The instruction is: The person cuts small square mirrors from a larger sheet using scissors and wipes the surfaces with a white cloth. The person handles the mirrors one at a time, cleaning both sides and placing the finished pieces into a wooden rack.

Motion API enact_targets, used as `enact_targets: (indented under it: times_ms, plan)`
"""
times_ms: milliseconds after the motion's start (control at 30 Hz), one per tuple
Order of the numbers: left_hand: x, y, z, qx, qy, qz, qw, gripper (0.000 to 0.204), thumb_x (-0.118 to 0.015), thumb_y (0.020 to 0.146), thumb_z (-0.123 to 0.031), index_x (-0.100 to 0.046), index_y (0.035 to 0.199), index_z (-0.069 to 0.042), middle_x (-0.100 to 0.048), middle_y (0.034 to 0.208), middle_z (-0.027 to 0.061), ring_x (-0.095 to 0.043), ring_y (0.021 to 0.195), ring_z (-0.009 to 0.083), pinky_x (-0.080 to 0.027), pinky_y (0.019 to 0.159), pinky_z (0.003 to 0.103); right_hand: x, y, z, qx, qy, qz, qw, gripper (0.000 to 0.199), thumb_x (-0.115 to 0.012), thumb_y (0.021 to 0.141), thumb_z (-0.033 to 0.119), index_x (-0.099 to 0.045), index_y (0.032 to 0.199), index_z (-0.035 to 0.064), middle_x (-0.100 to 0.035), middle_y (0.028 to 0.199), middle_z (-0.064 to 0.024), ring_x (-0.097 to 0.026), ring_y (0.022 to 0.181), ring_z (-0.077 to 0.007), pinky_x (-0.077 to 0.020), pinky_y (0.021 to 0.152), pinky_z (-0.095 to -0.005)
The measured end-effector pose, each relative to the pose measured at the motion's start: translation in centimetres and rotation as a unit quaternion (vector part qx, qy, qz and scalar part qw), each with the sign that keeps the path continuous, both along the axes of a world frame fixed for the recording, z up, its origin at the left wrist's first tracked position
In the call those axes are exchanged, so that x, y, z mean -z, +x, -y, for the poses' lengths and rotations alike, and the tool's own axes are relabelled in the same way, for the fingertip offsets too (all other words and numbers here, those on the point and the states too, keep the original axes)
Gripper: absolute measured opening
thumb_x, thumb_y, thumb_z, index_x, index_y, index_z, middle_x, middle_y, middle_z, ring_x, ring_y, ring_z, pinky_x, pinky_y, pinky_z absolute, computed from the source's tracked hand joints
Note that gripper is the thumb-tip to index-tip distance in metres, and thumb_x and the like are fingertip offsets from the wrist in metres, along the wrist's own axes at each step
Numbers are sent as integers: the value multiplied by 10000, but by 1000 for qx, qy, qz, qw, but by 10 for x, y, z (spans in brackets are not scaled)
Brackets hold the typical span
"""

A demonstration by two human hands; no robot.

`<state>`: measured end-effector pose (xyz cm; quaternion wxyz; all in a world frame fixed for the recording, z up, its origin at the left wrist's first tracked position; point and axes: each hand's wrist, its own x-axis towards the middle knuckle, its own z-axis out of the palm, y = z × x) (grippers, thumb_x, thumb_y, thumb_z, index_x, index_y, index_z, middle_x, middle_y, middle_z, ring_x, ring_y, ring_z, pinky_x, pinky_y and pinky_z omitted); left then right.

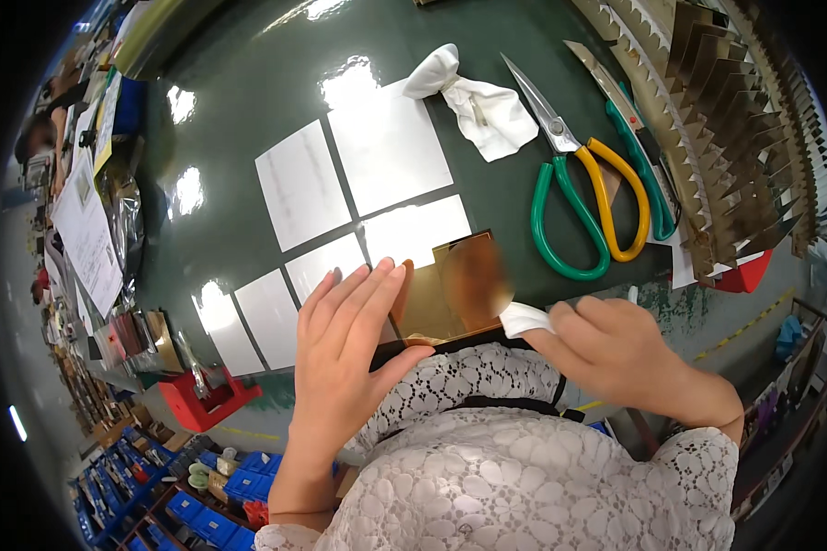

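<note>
A shiny gold-brown sheet [423,298] lies at the front edge of the dark green tabletop. My left hand [335,354] rests flat on its left side, fingers stretched out. A brown oval patch, perhaps a reflection, shows on the sheet's right half. Closed around a white cloth [524,320], my right hand [616,349] is at the sheet's lower right edge. The fingers hide part of the cloth. White rectangles [390,147] lie in rows beyond and to the left of the sheet, some with bright glare on them.
A knotted white cloth [492,115] lies at the back, near scissors [544,115] with green and yellow handles. A green utility knife [648,170] is beside toothed strips [735,138] on the right. Papers [87,225] and a red bracket [207,399] stand left; blue bins [207,523] sit below.
</note>
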<state>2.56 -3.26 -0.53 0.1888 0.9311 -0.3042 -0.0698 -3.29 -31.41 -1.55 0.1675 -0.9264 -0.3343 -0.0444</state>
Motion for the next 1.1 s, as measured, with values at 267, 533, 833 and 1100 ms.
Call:
enact_targets:
  times_ms: [267, 533, 833, 1100]
  plan:
    - [0, 0, 0, 3, 12, 15, 1000, 775, -858, 665, -300, -556, 1336, -58, -616, 1324, 93, -553, 1225, 295, -385, 1076, 496, 10, 25, -21, 31, -30, 12, 999, 271, -679, 789, 142, -659, 1048, 64, -499, 854, -18, -504, 679, -130, -402, 509, -241]
    - [-1, 0, 1, 3, -2, 9, 1000, 766, -865, 658, -263, -561, 1332, -61, -618, 1317, 93, -557, 1213, 296, -396, 1072, 480, 13, -6, -14, 17, -40, 40, 998, 217, -681, 794, 151, -680, 999, 77, -479, 831, -10, -462, 670, -120, -326, 492, -239]
    - [-1, 2, 1, 1, 2, 15, 1000, 767, -868, 643, -260, -573, 1322, -61, -627, 1302, 93, -566, 1196, 288, -408, 1065, 466, 11, 10, -20, 34, -59, 44, 997, 158, -668, 823, 160, -658, 959, 81, -512, 851, -16, -499, 693, -123, -355, 514, -257]
    - [-2, 2, 0, 3, -1, 10, 1000, 768, -869, 643, -264, -574, 1323, -61, -632, 1296, 86, -572, 1192, 296, -412, 1059, 474, 8, 29, -23, 51, -65, 42, 996, 214, -672, 814, 185, -672, 999, 77, -485, 842, -5, -491, 700, -133, -377, 518, -251]
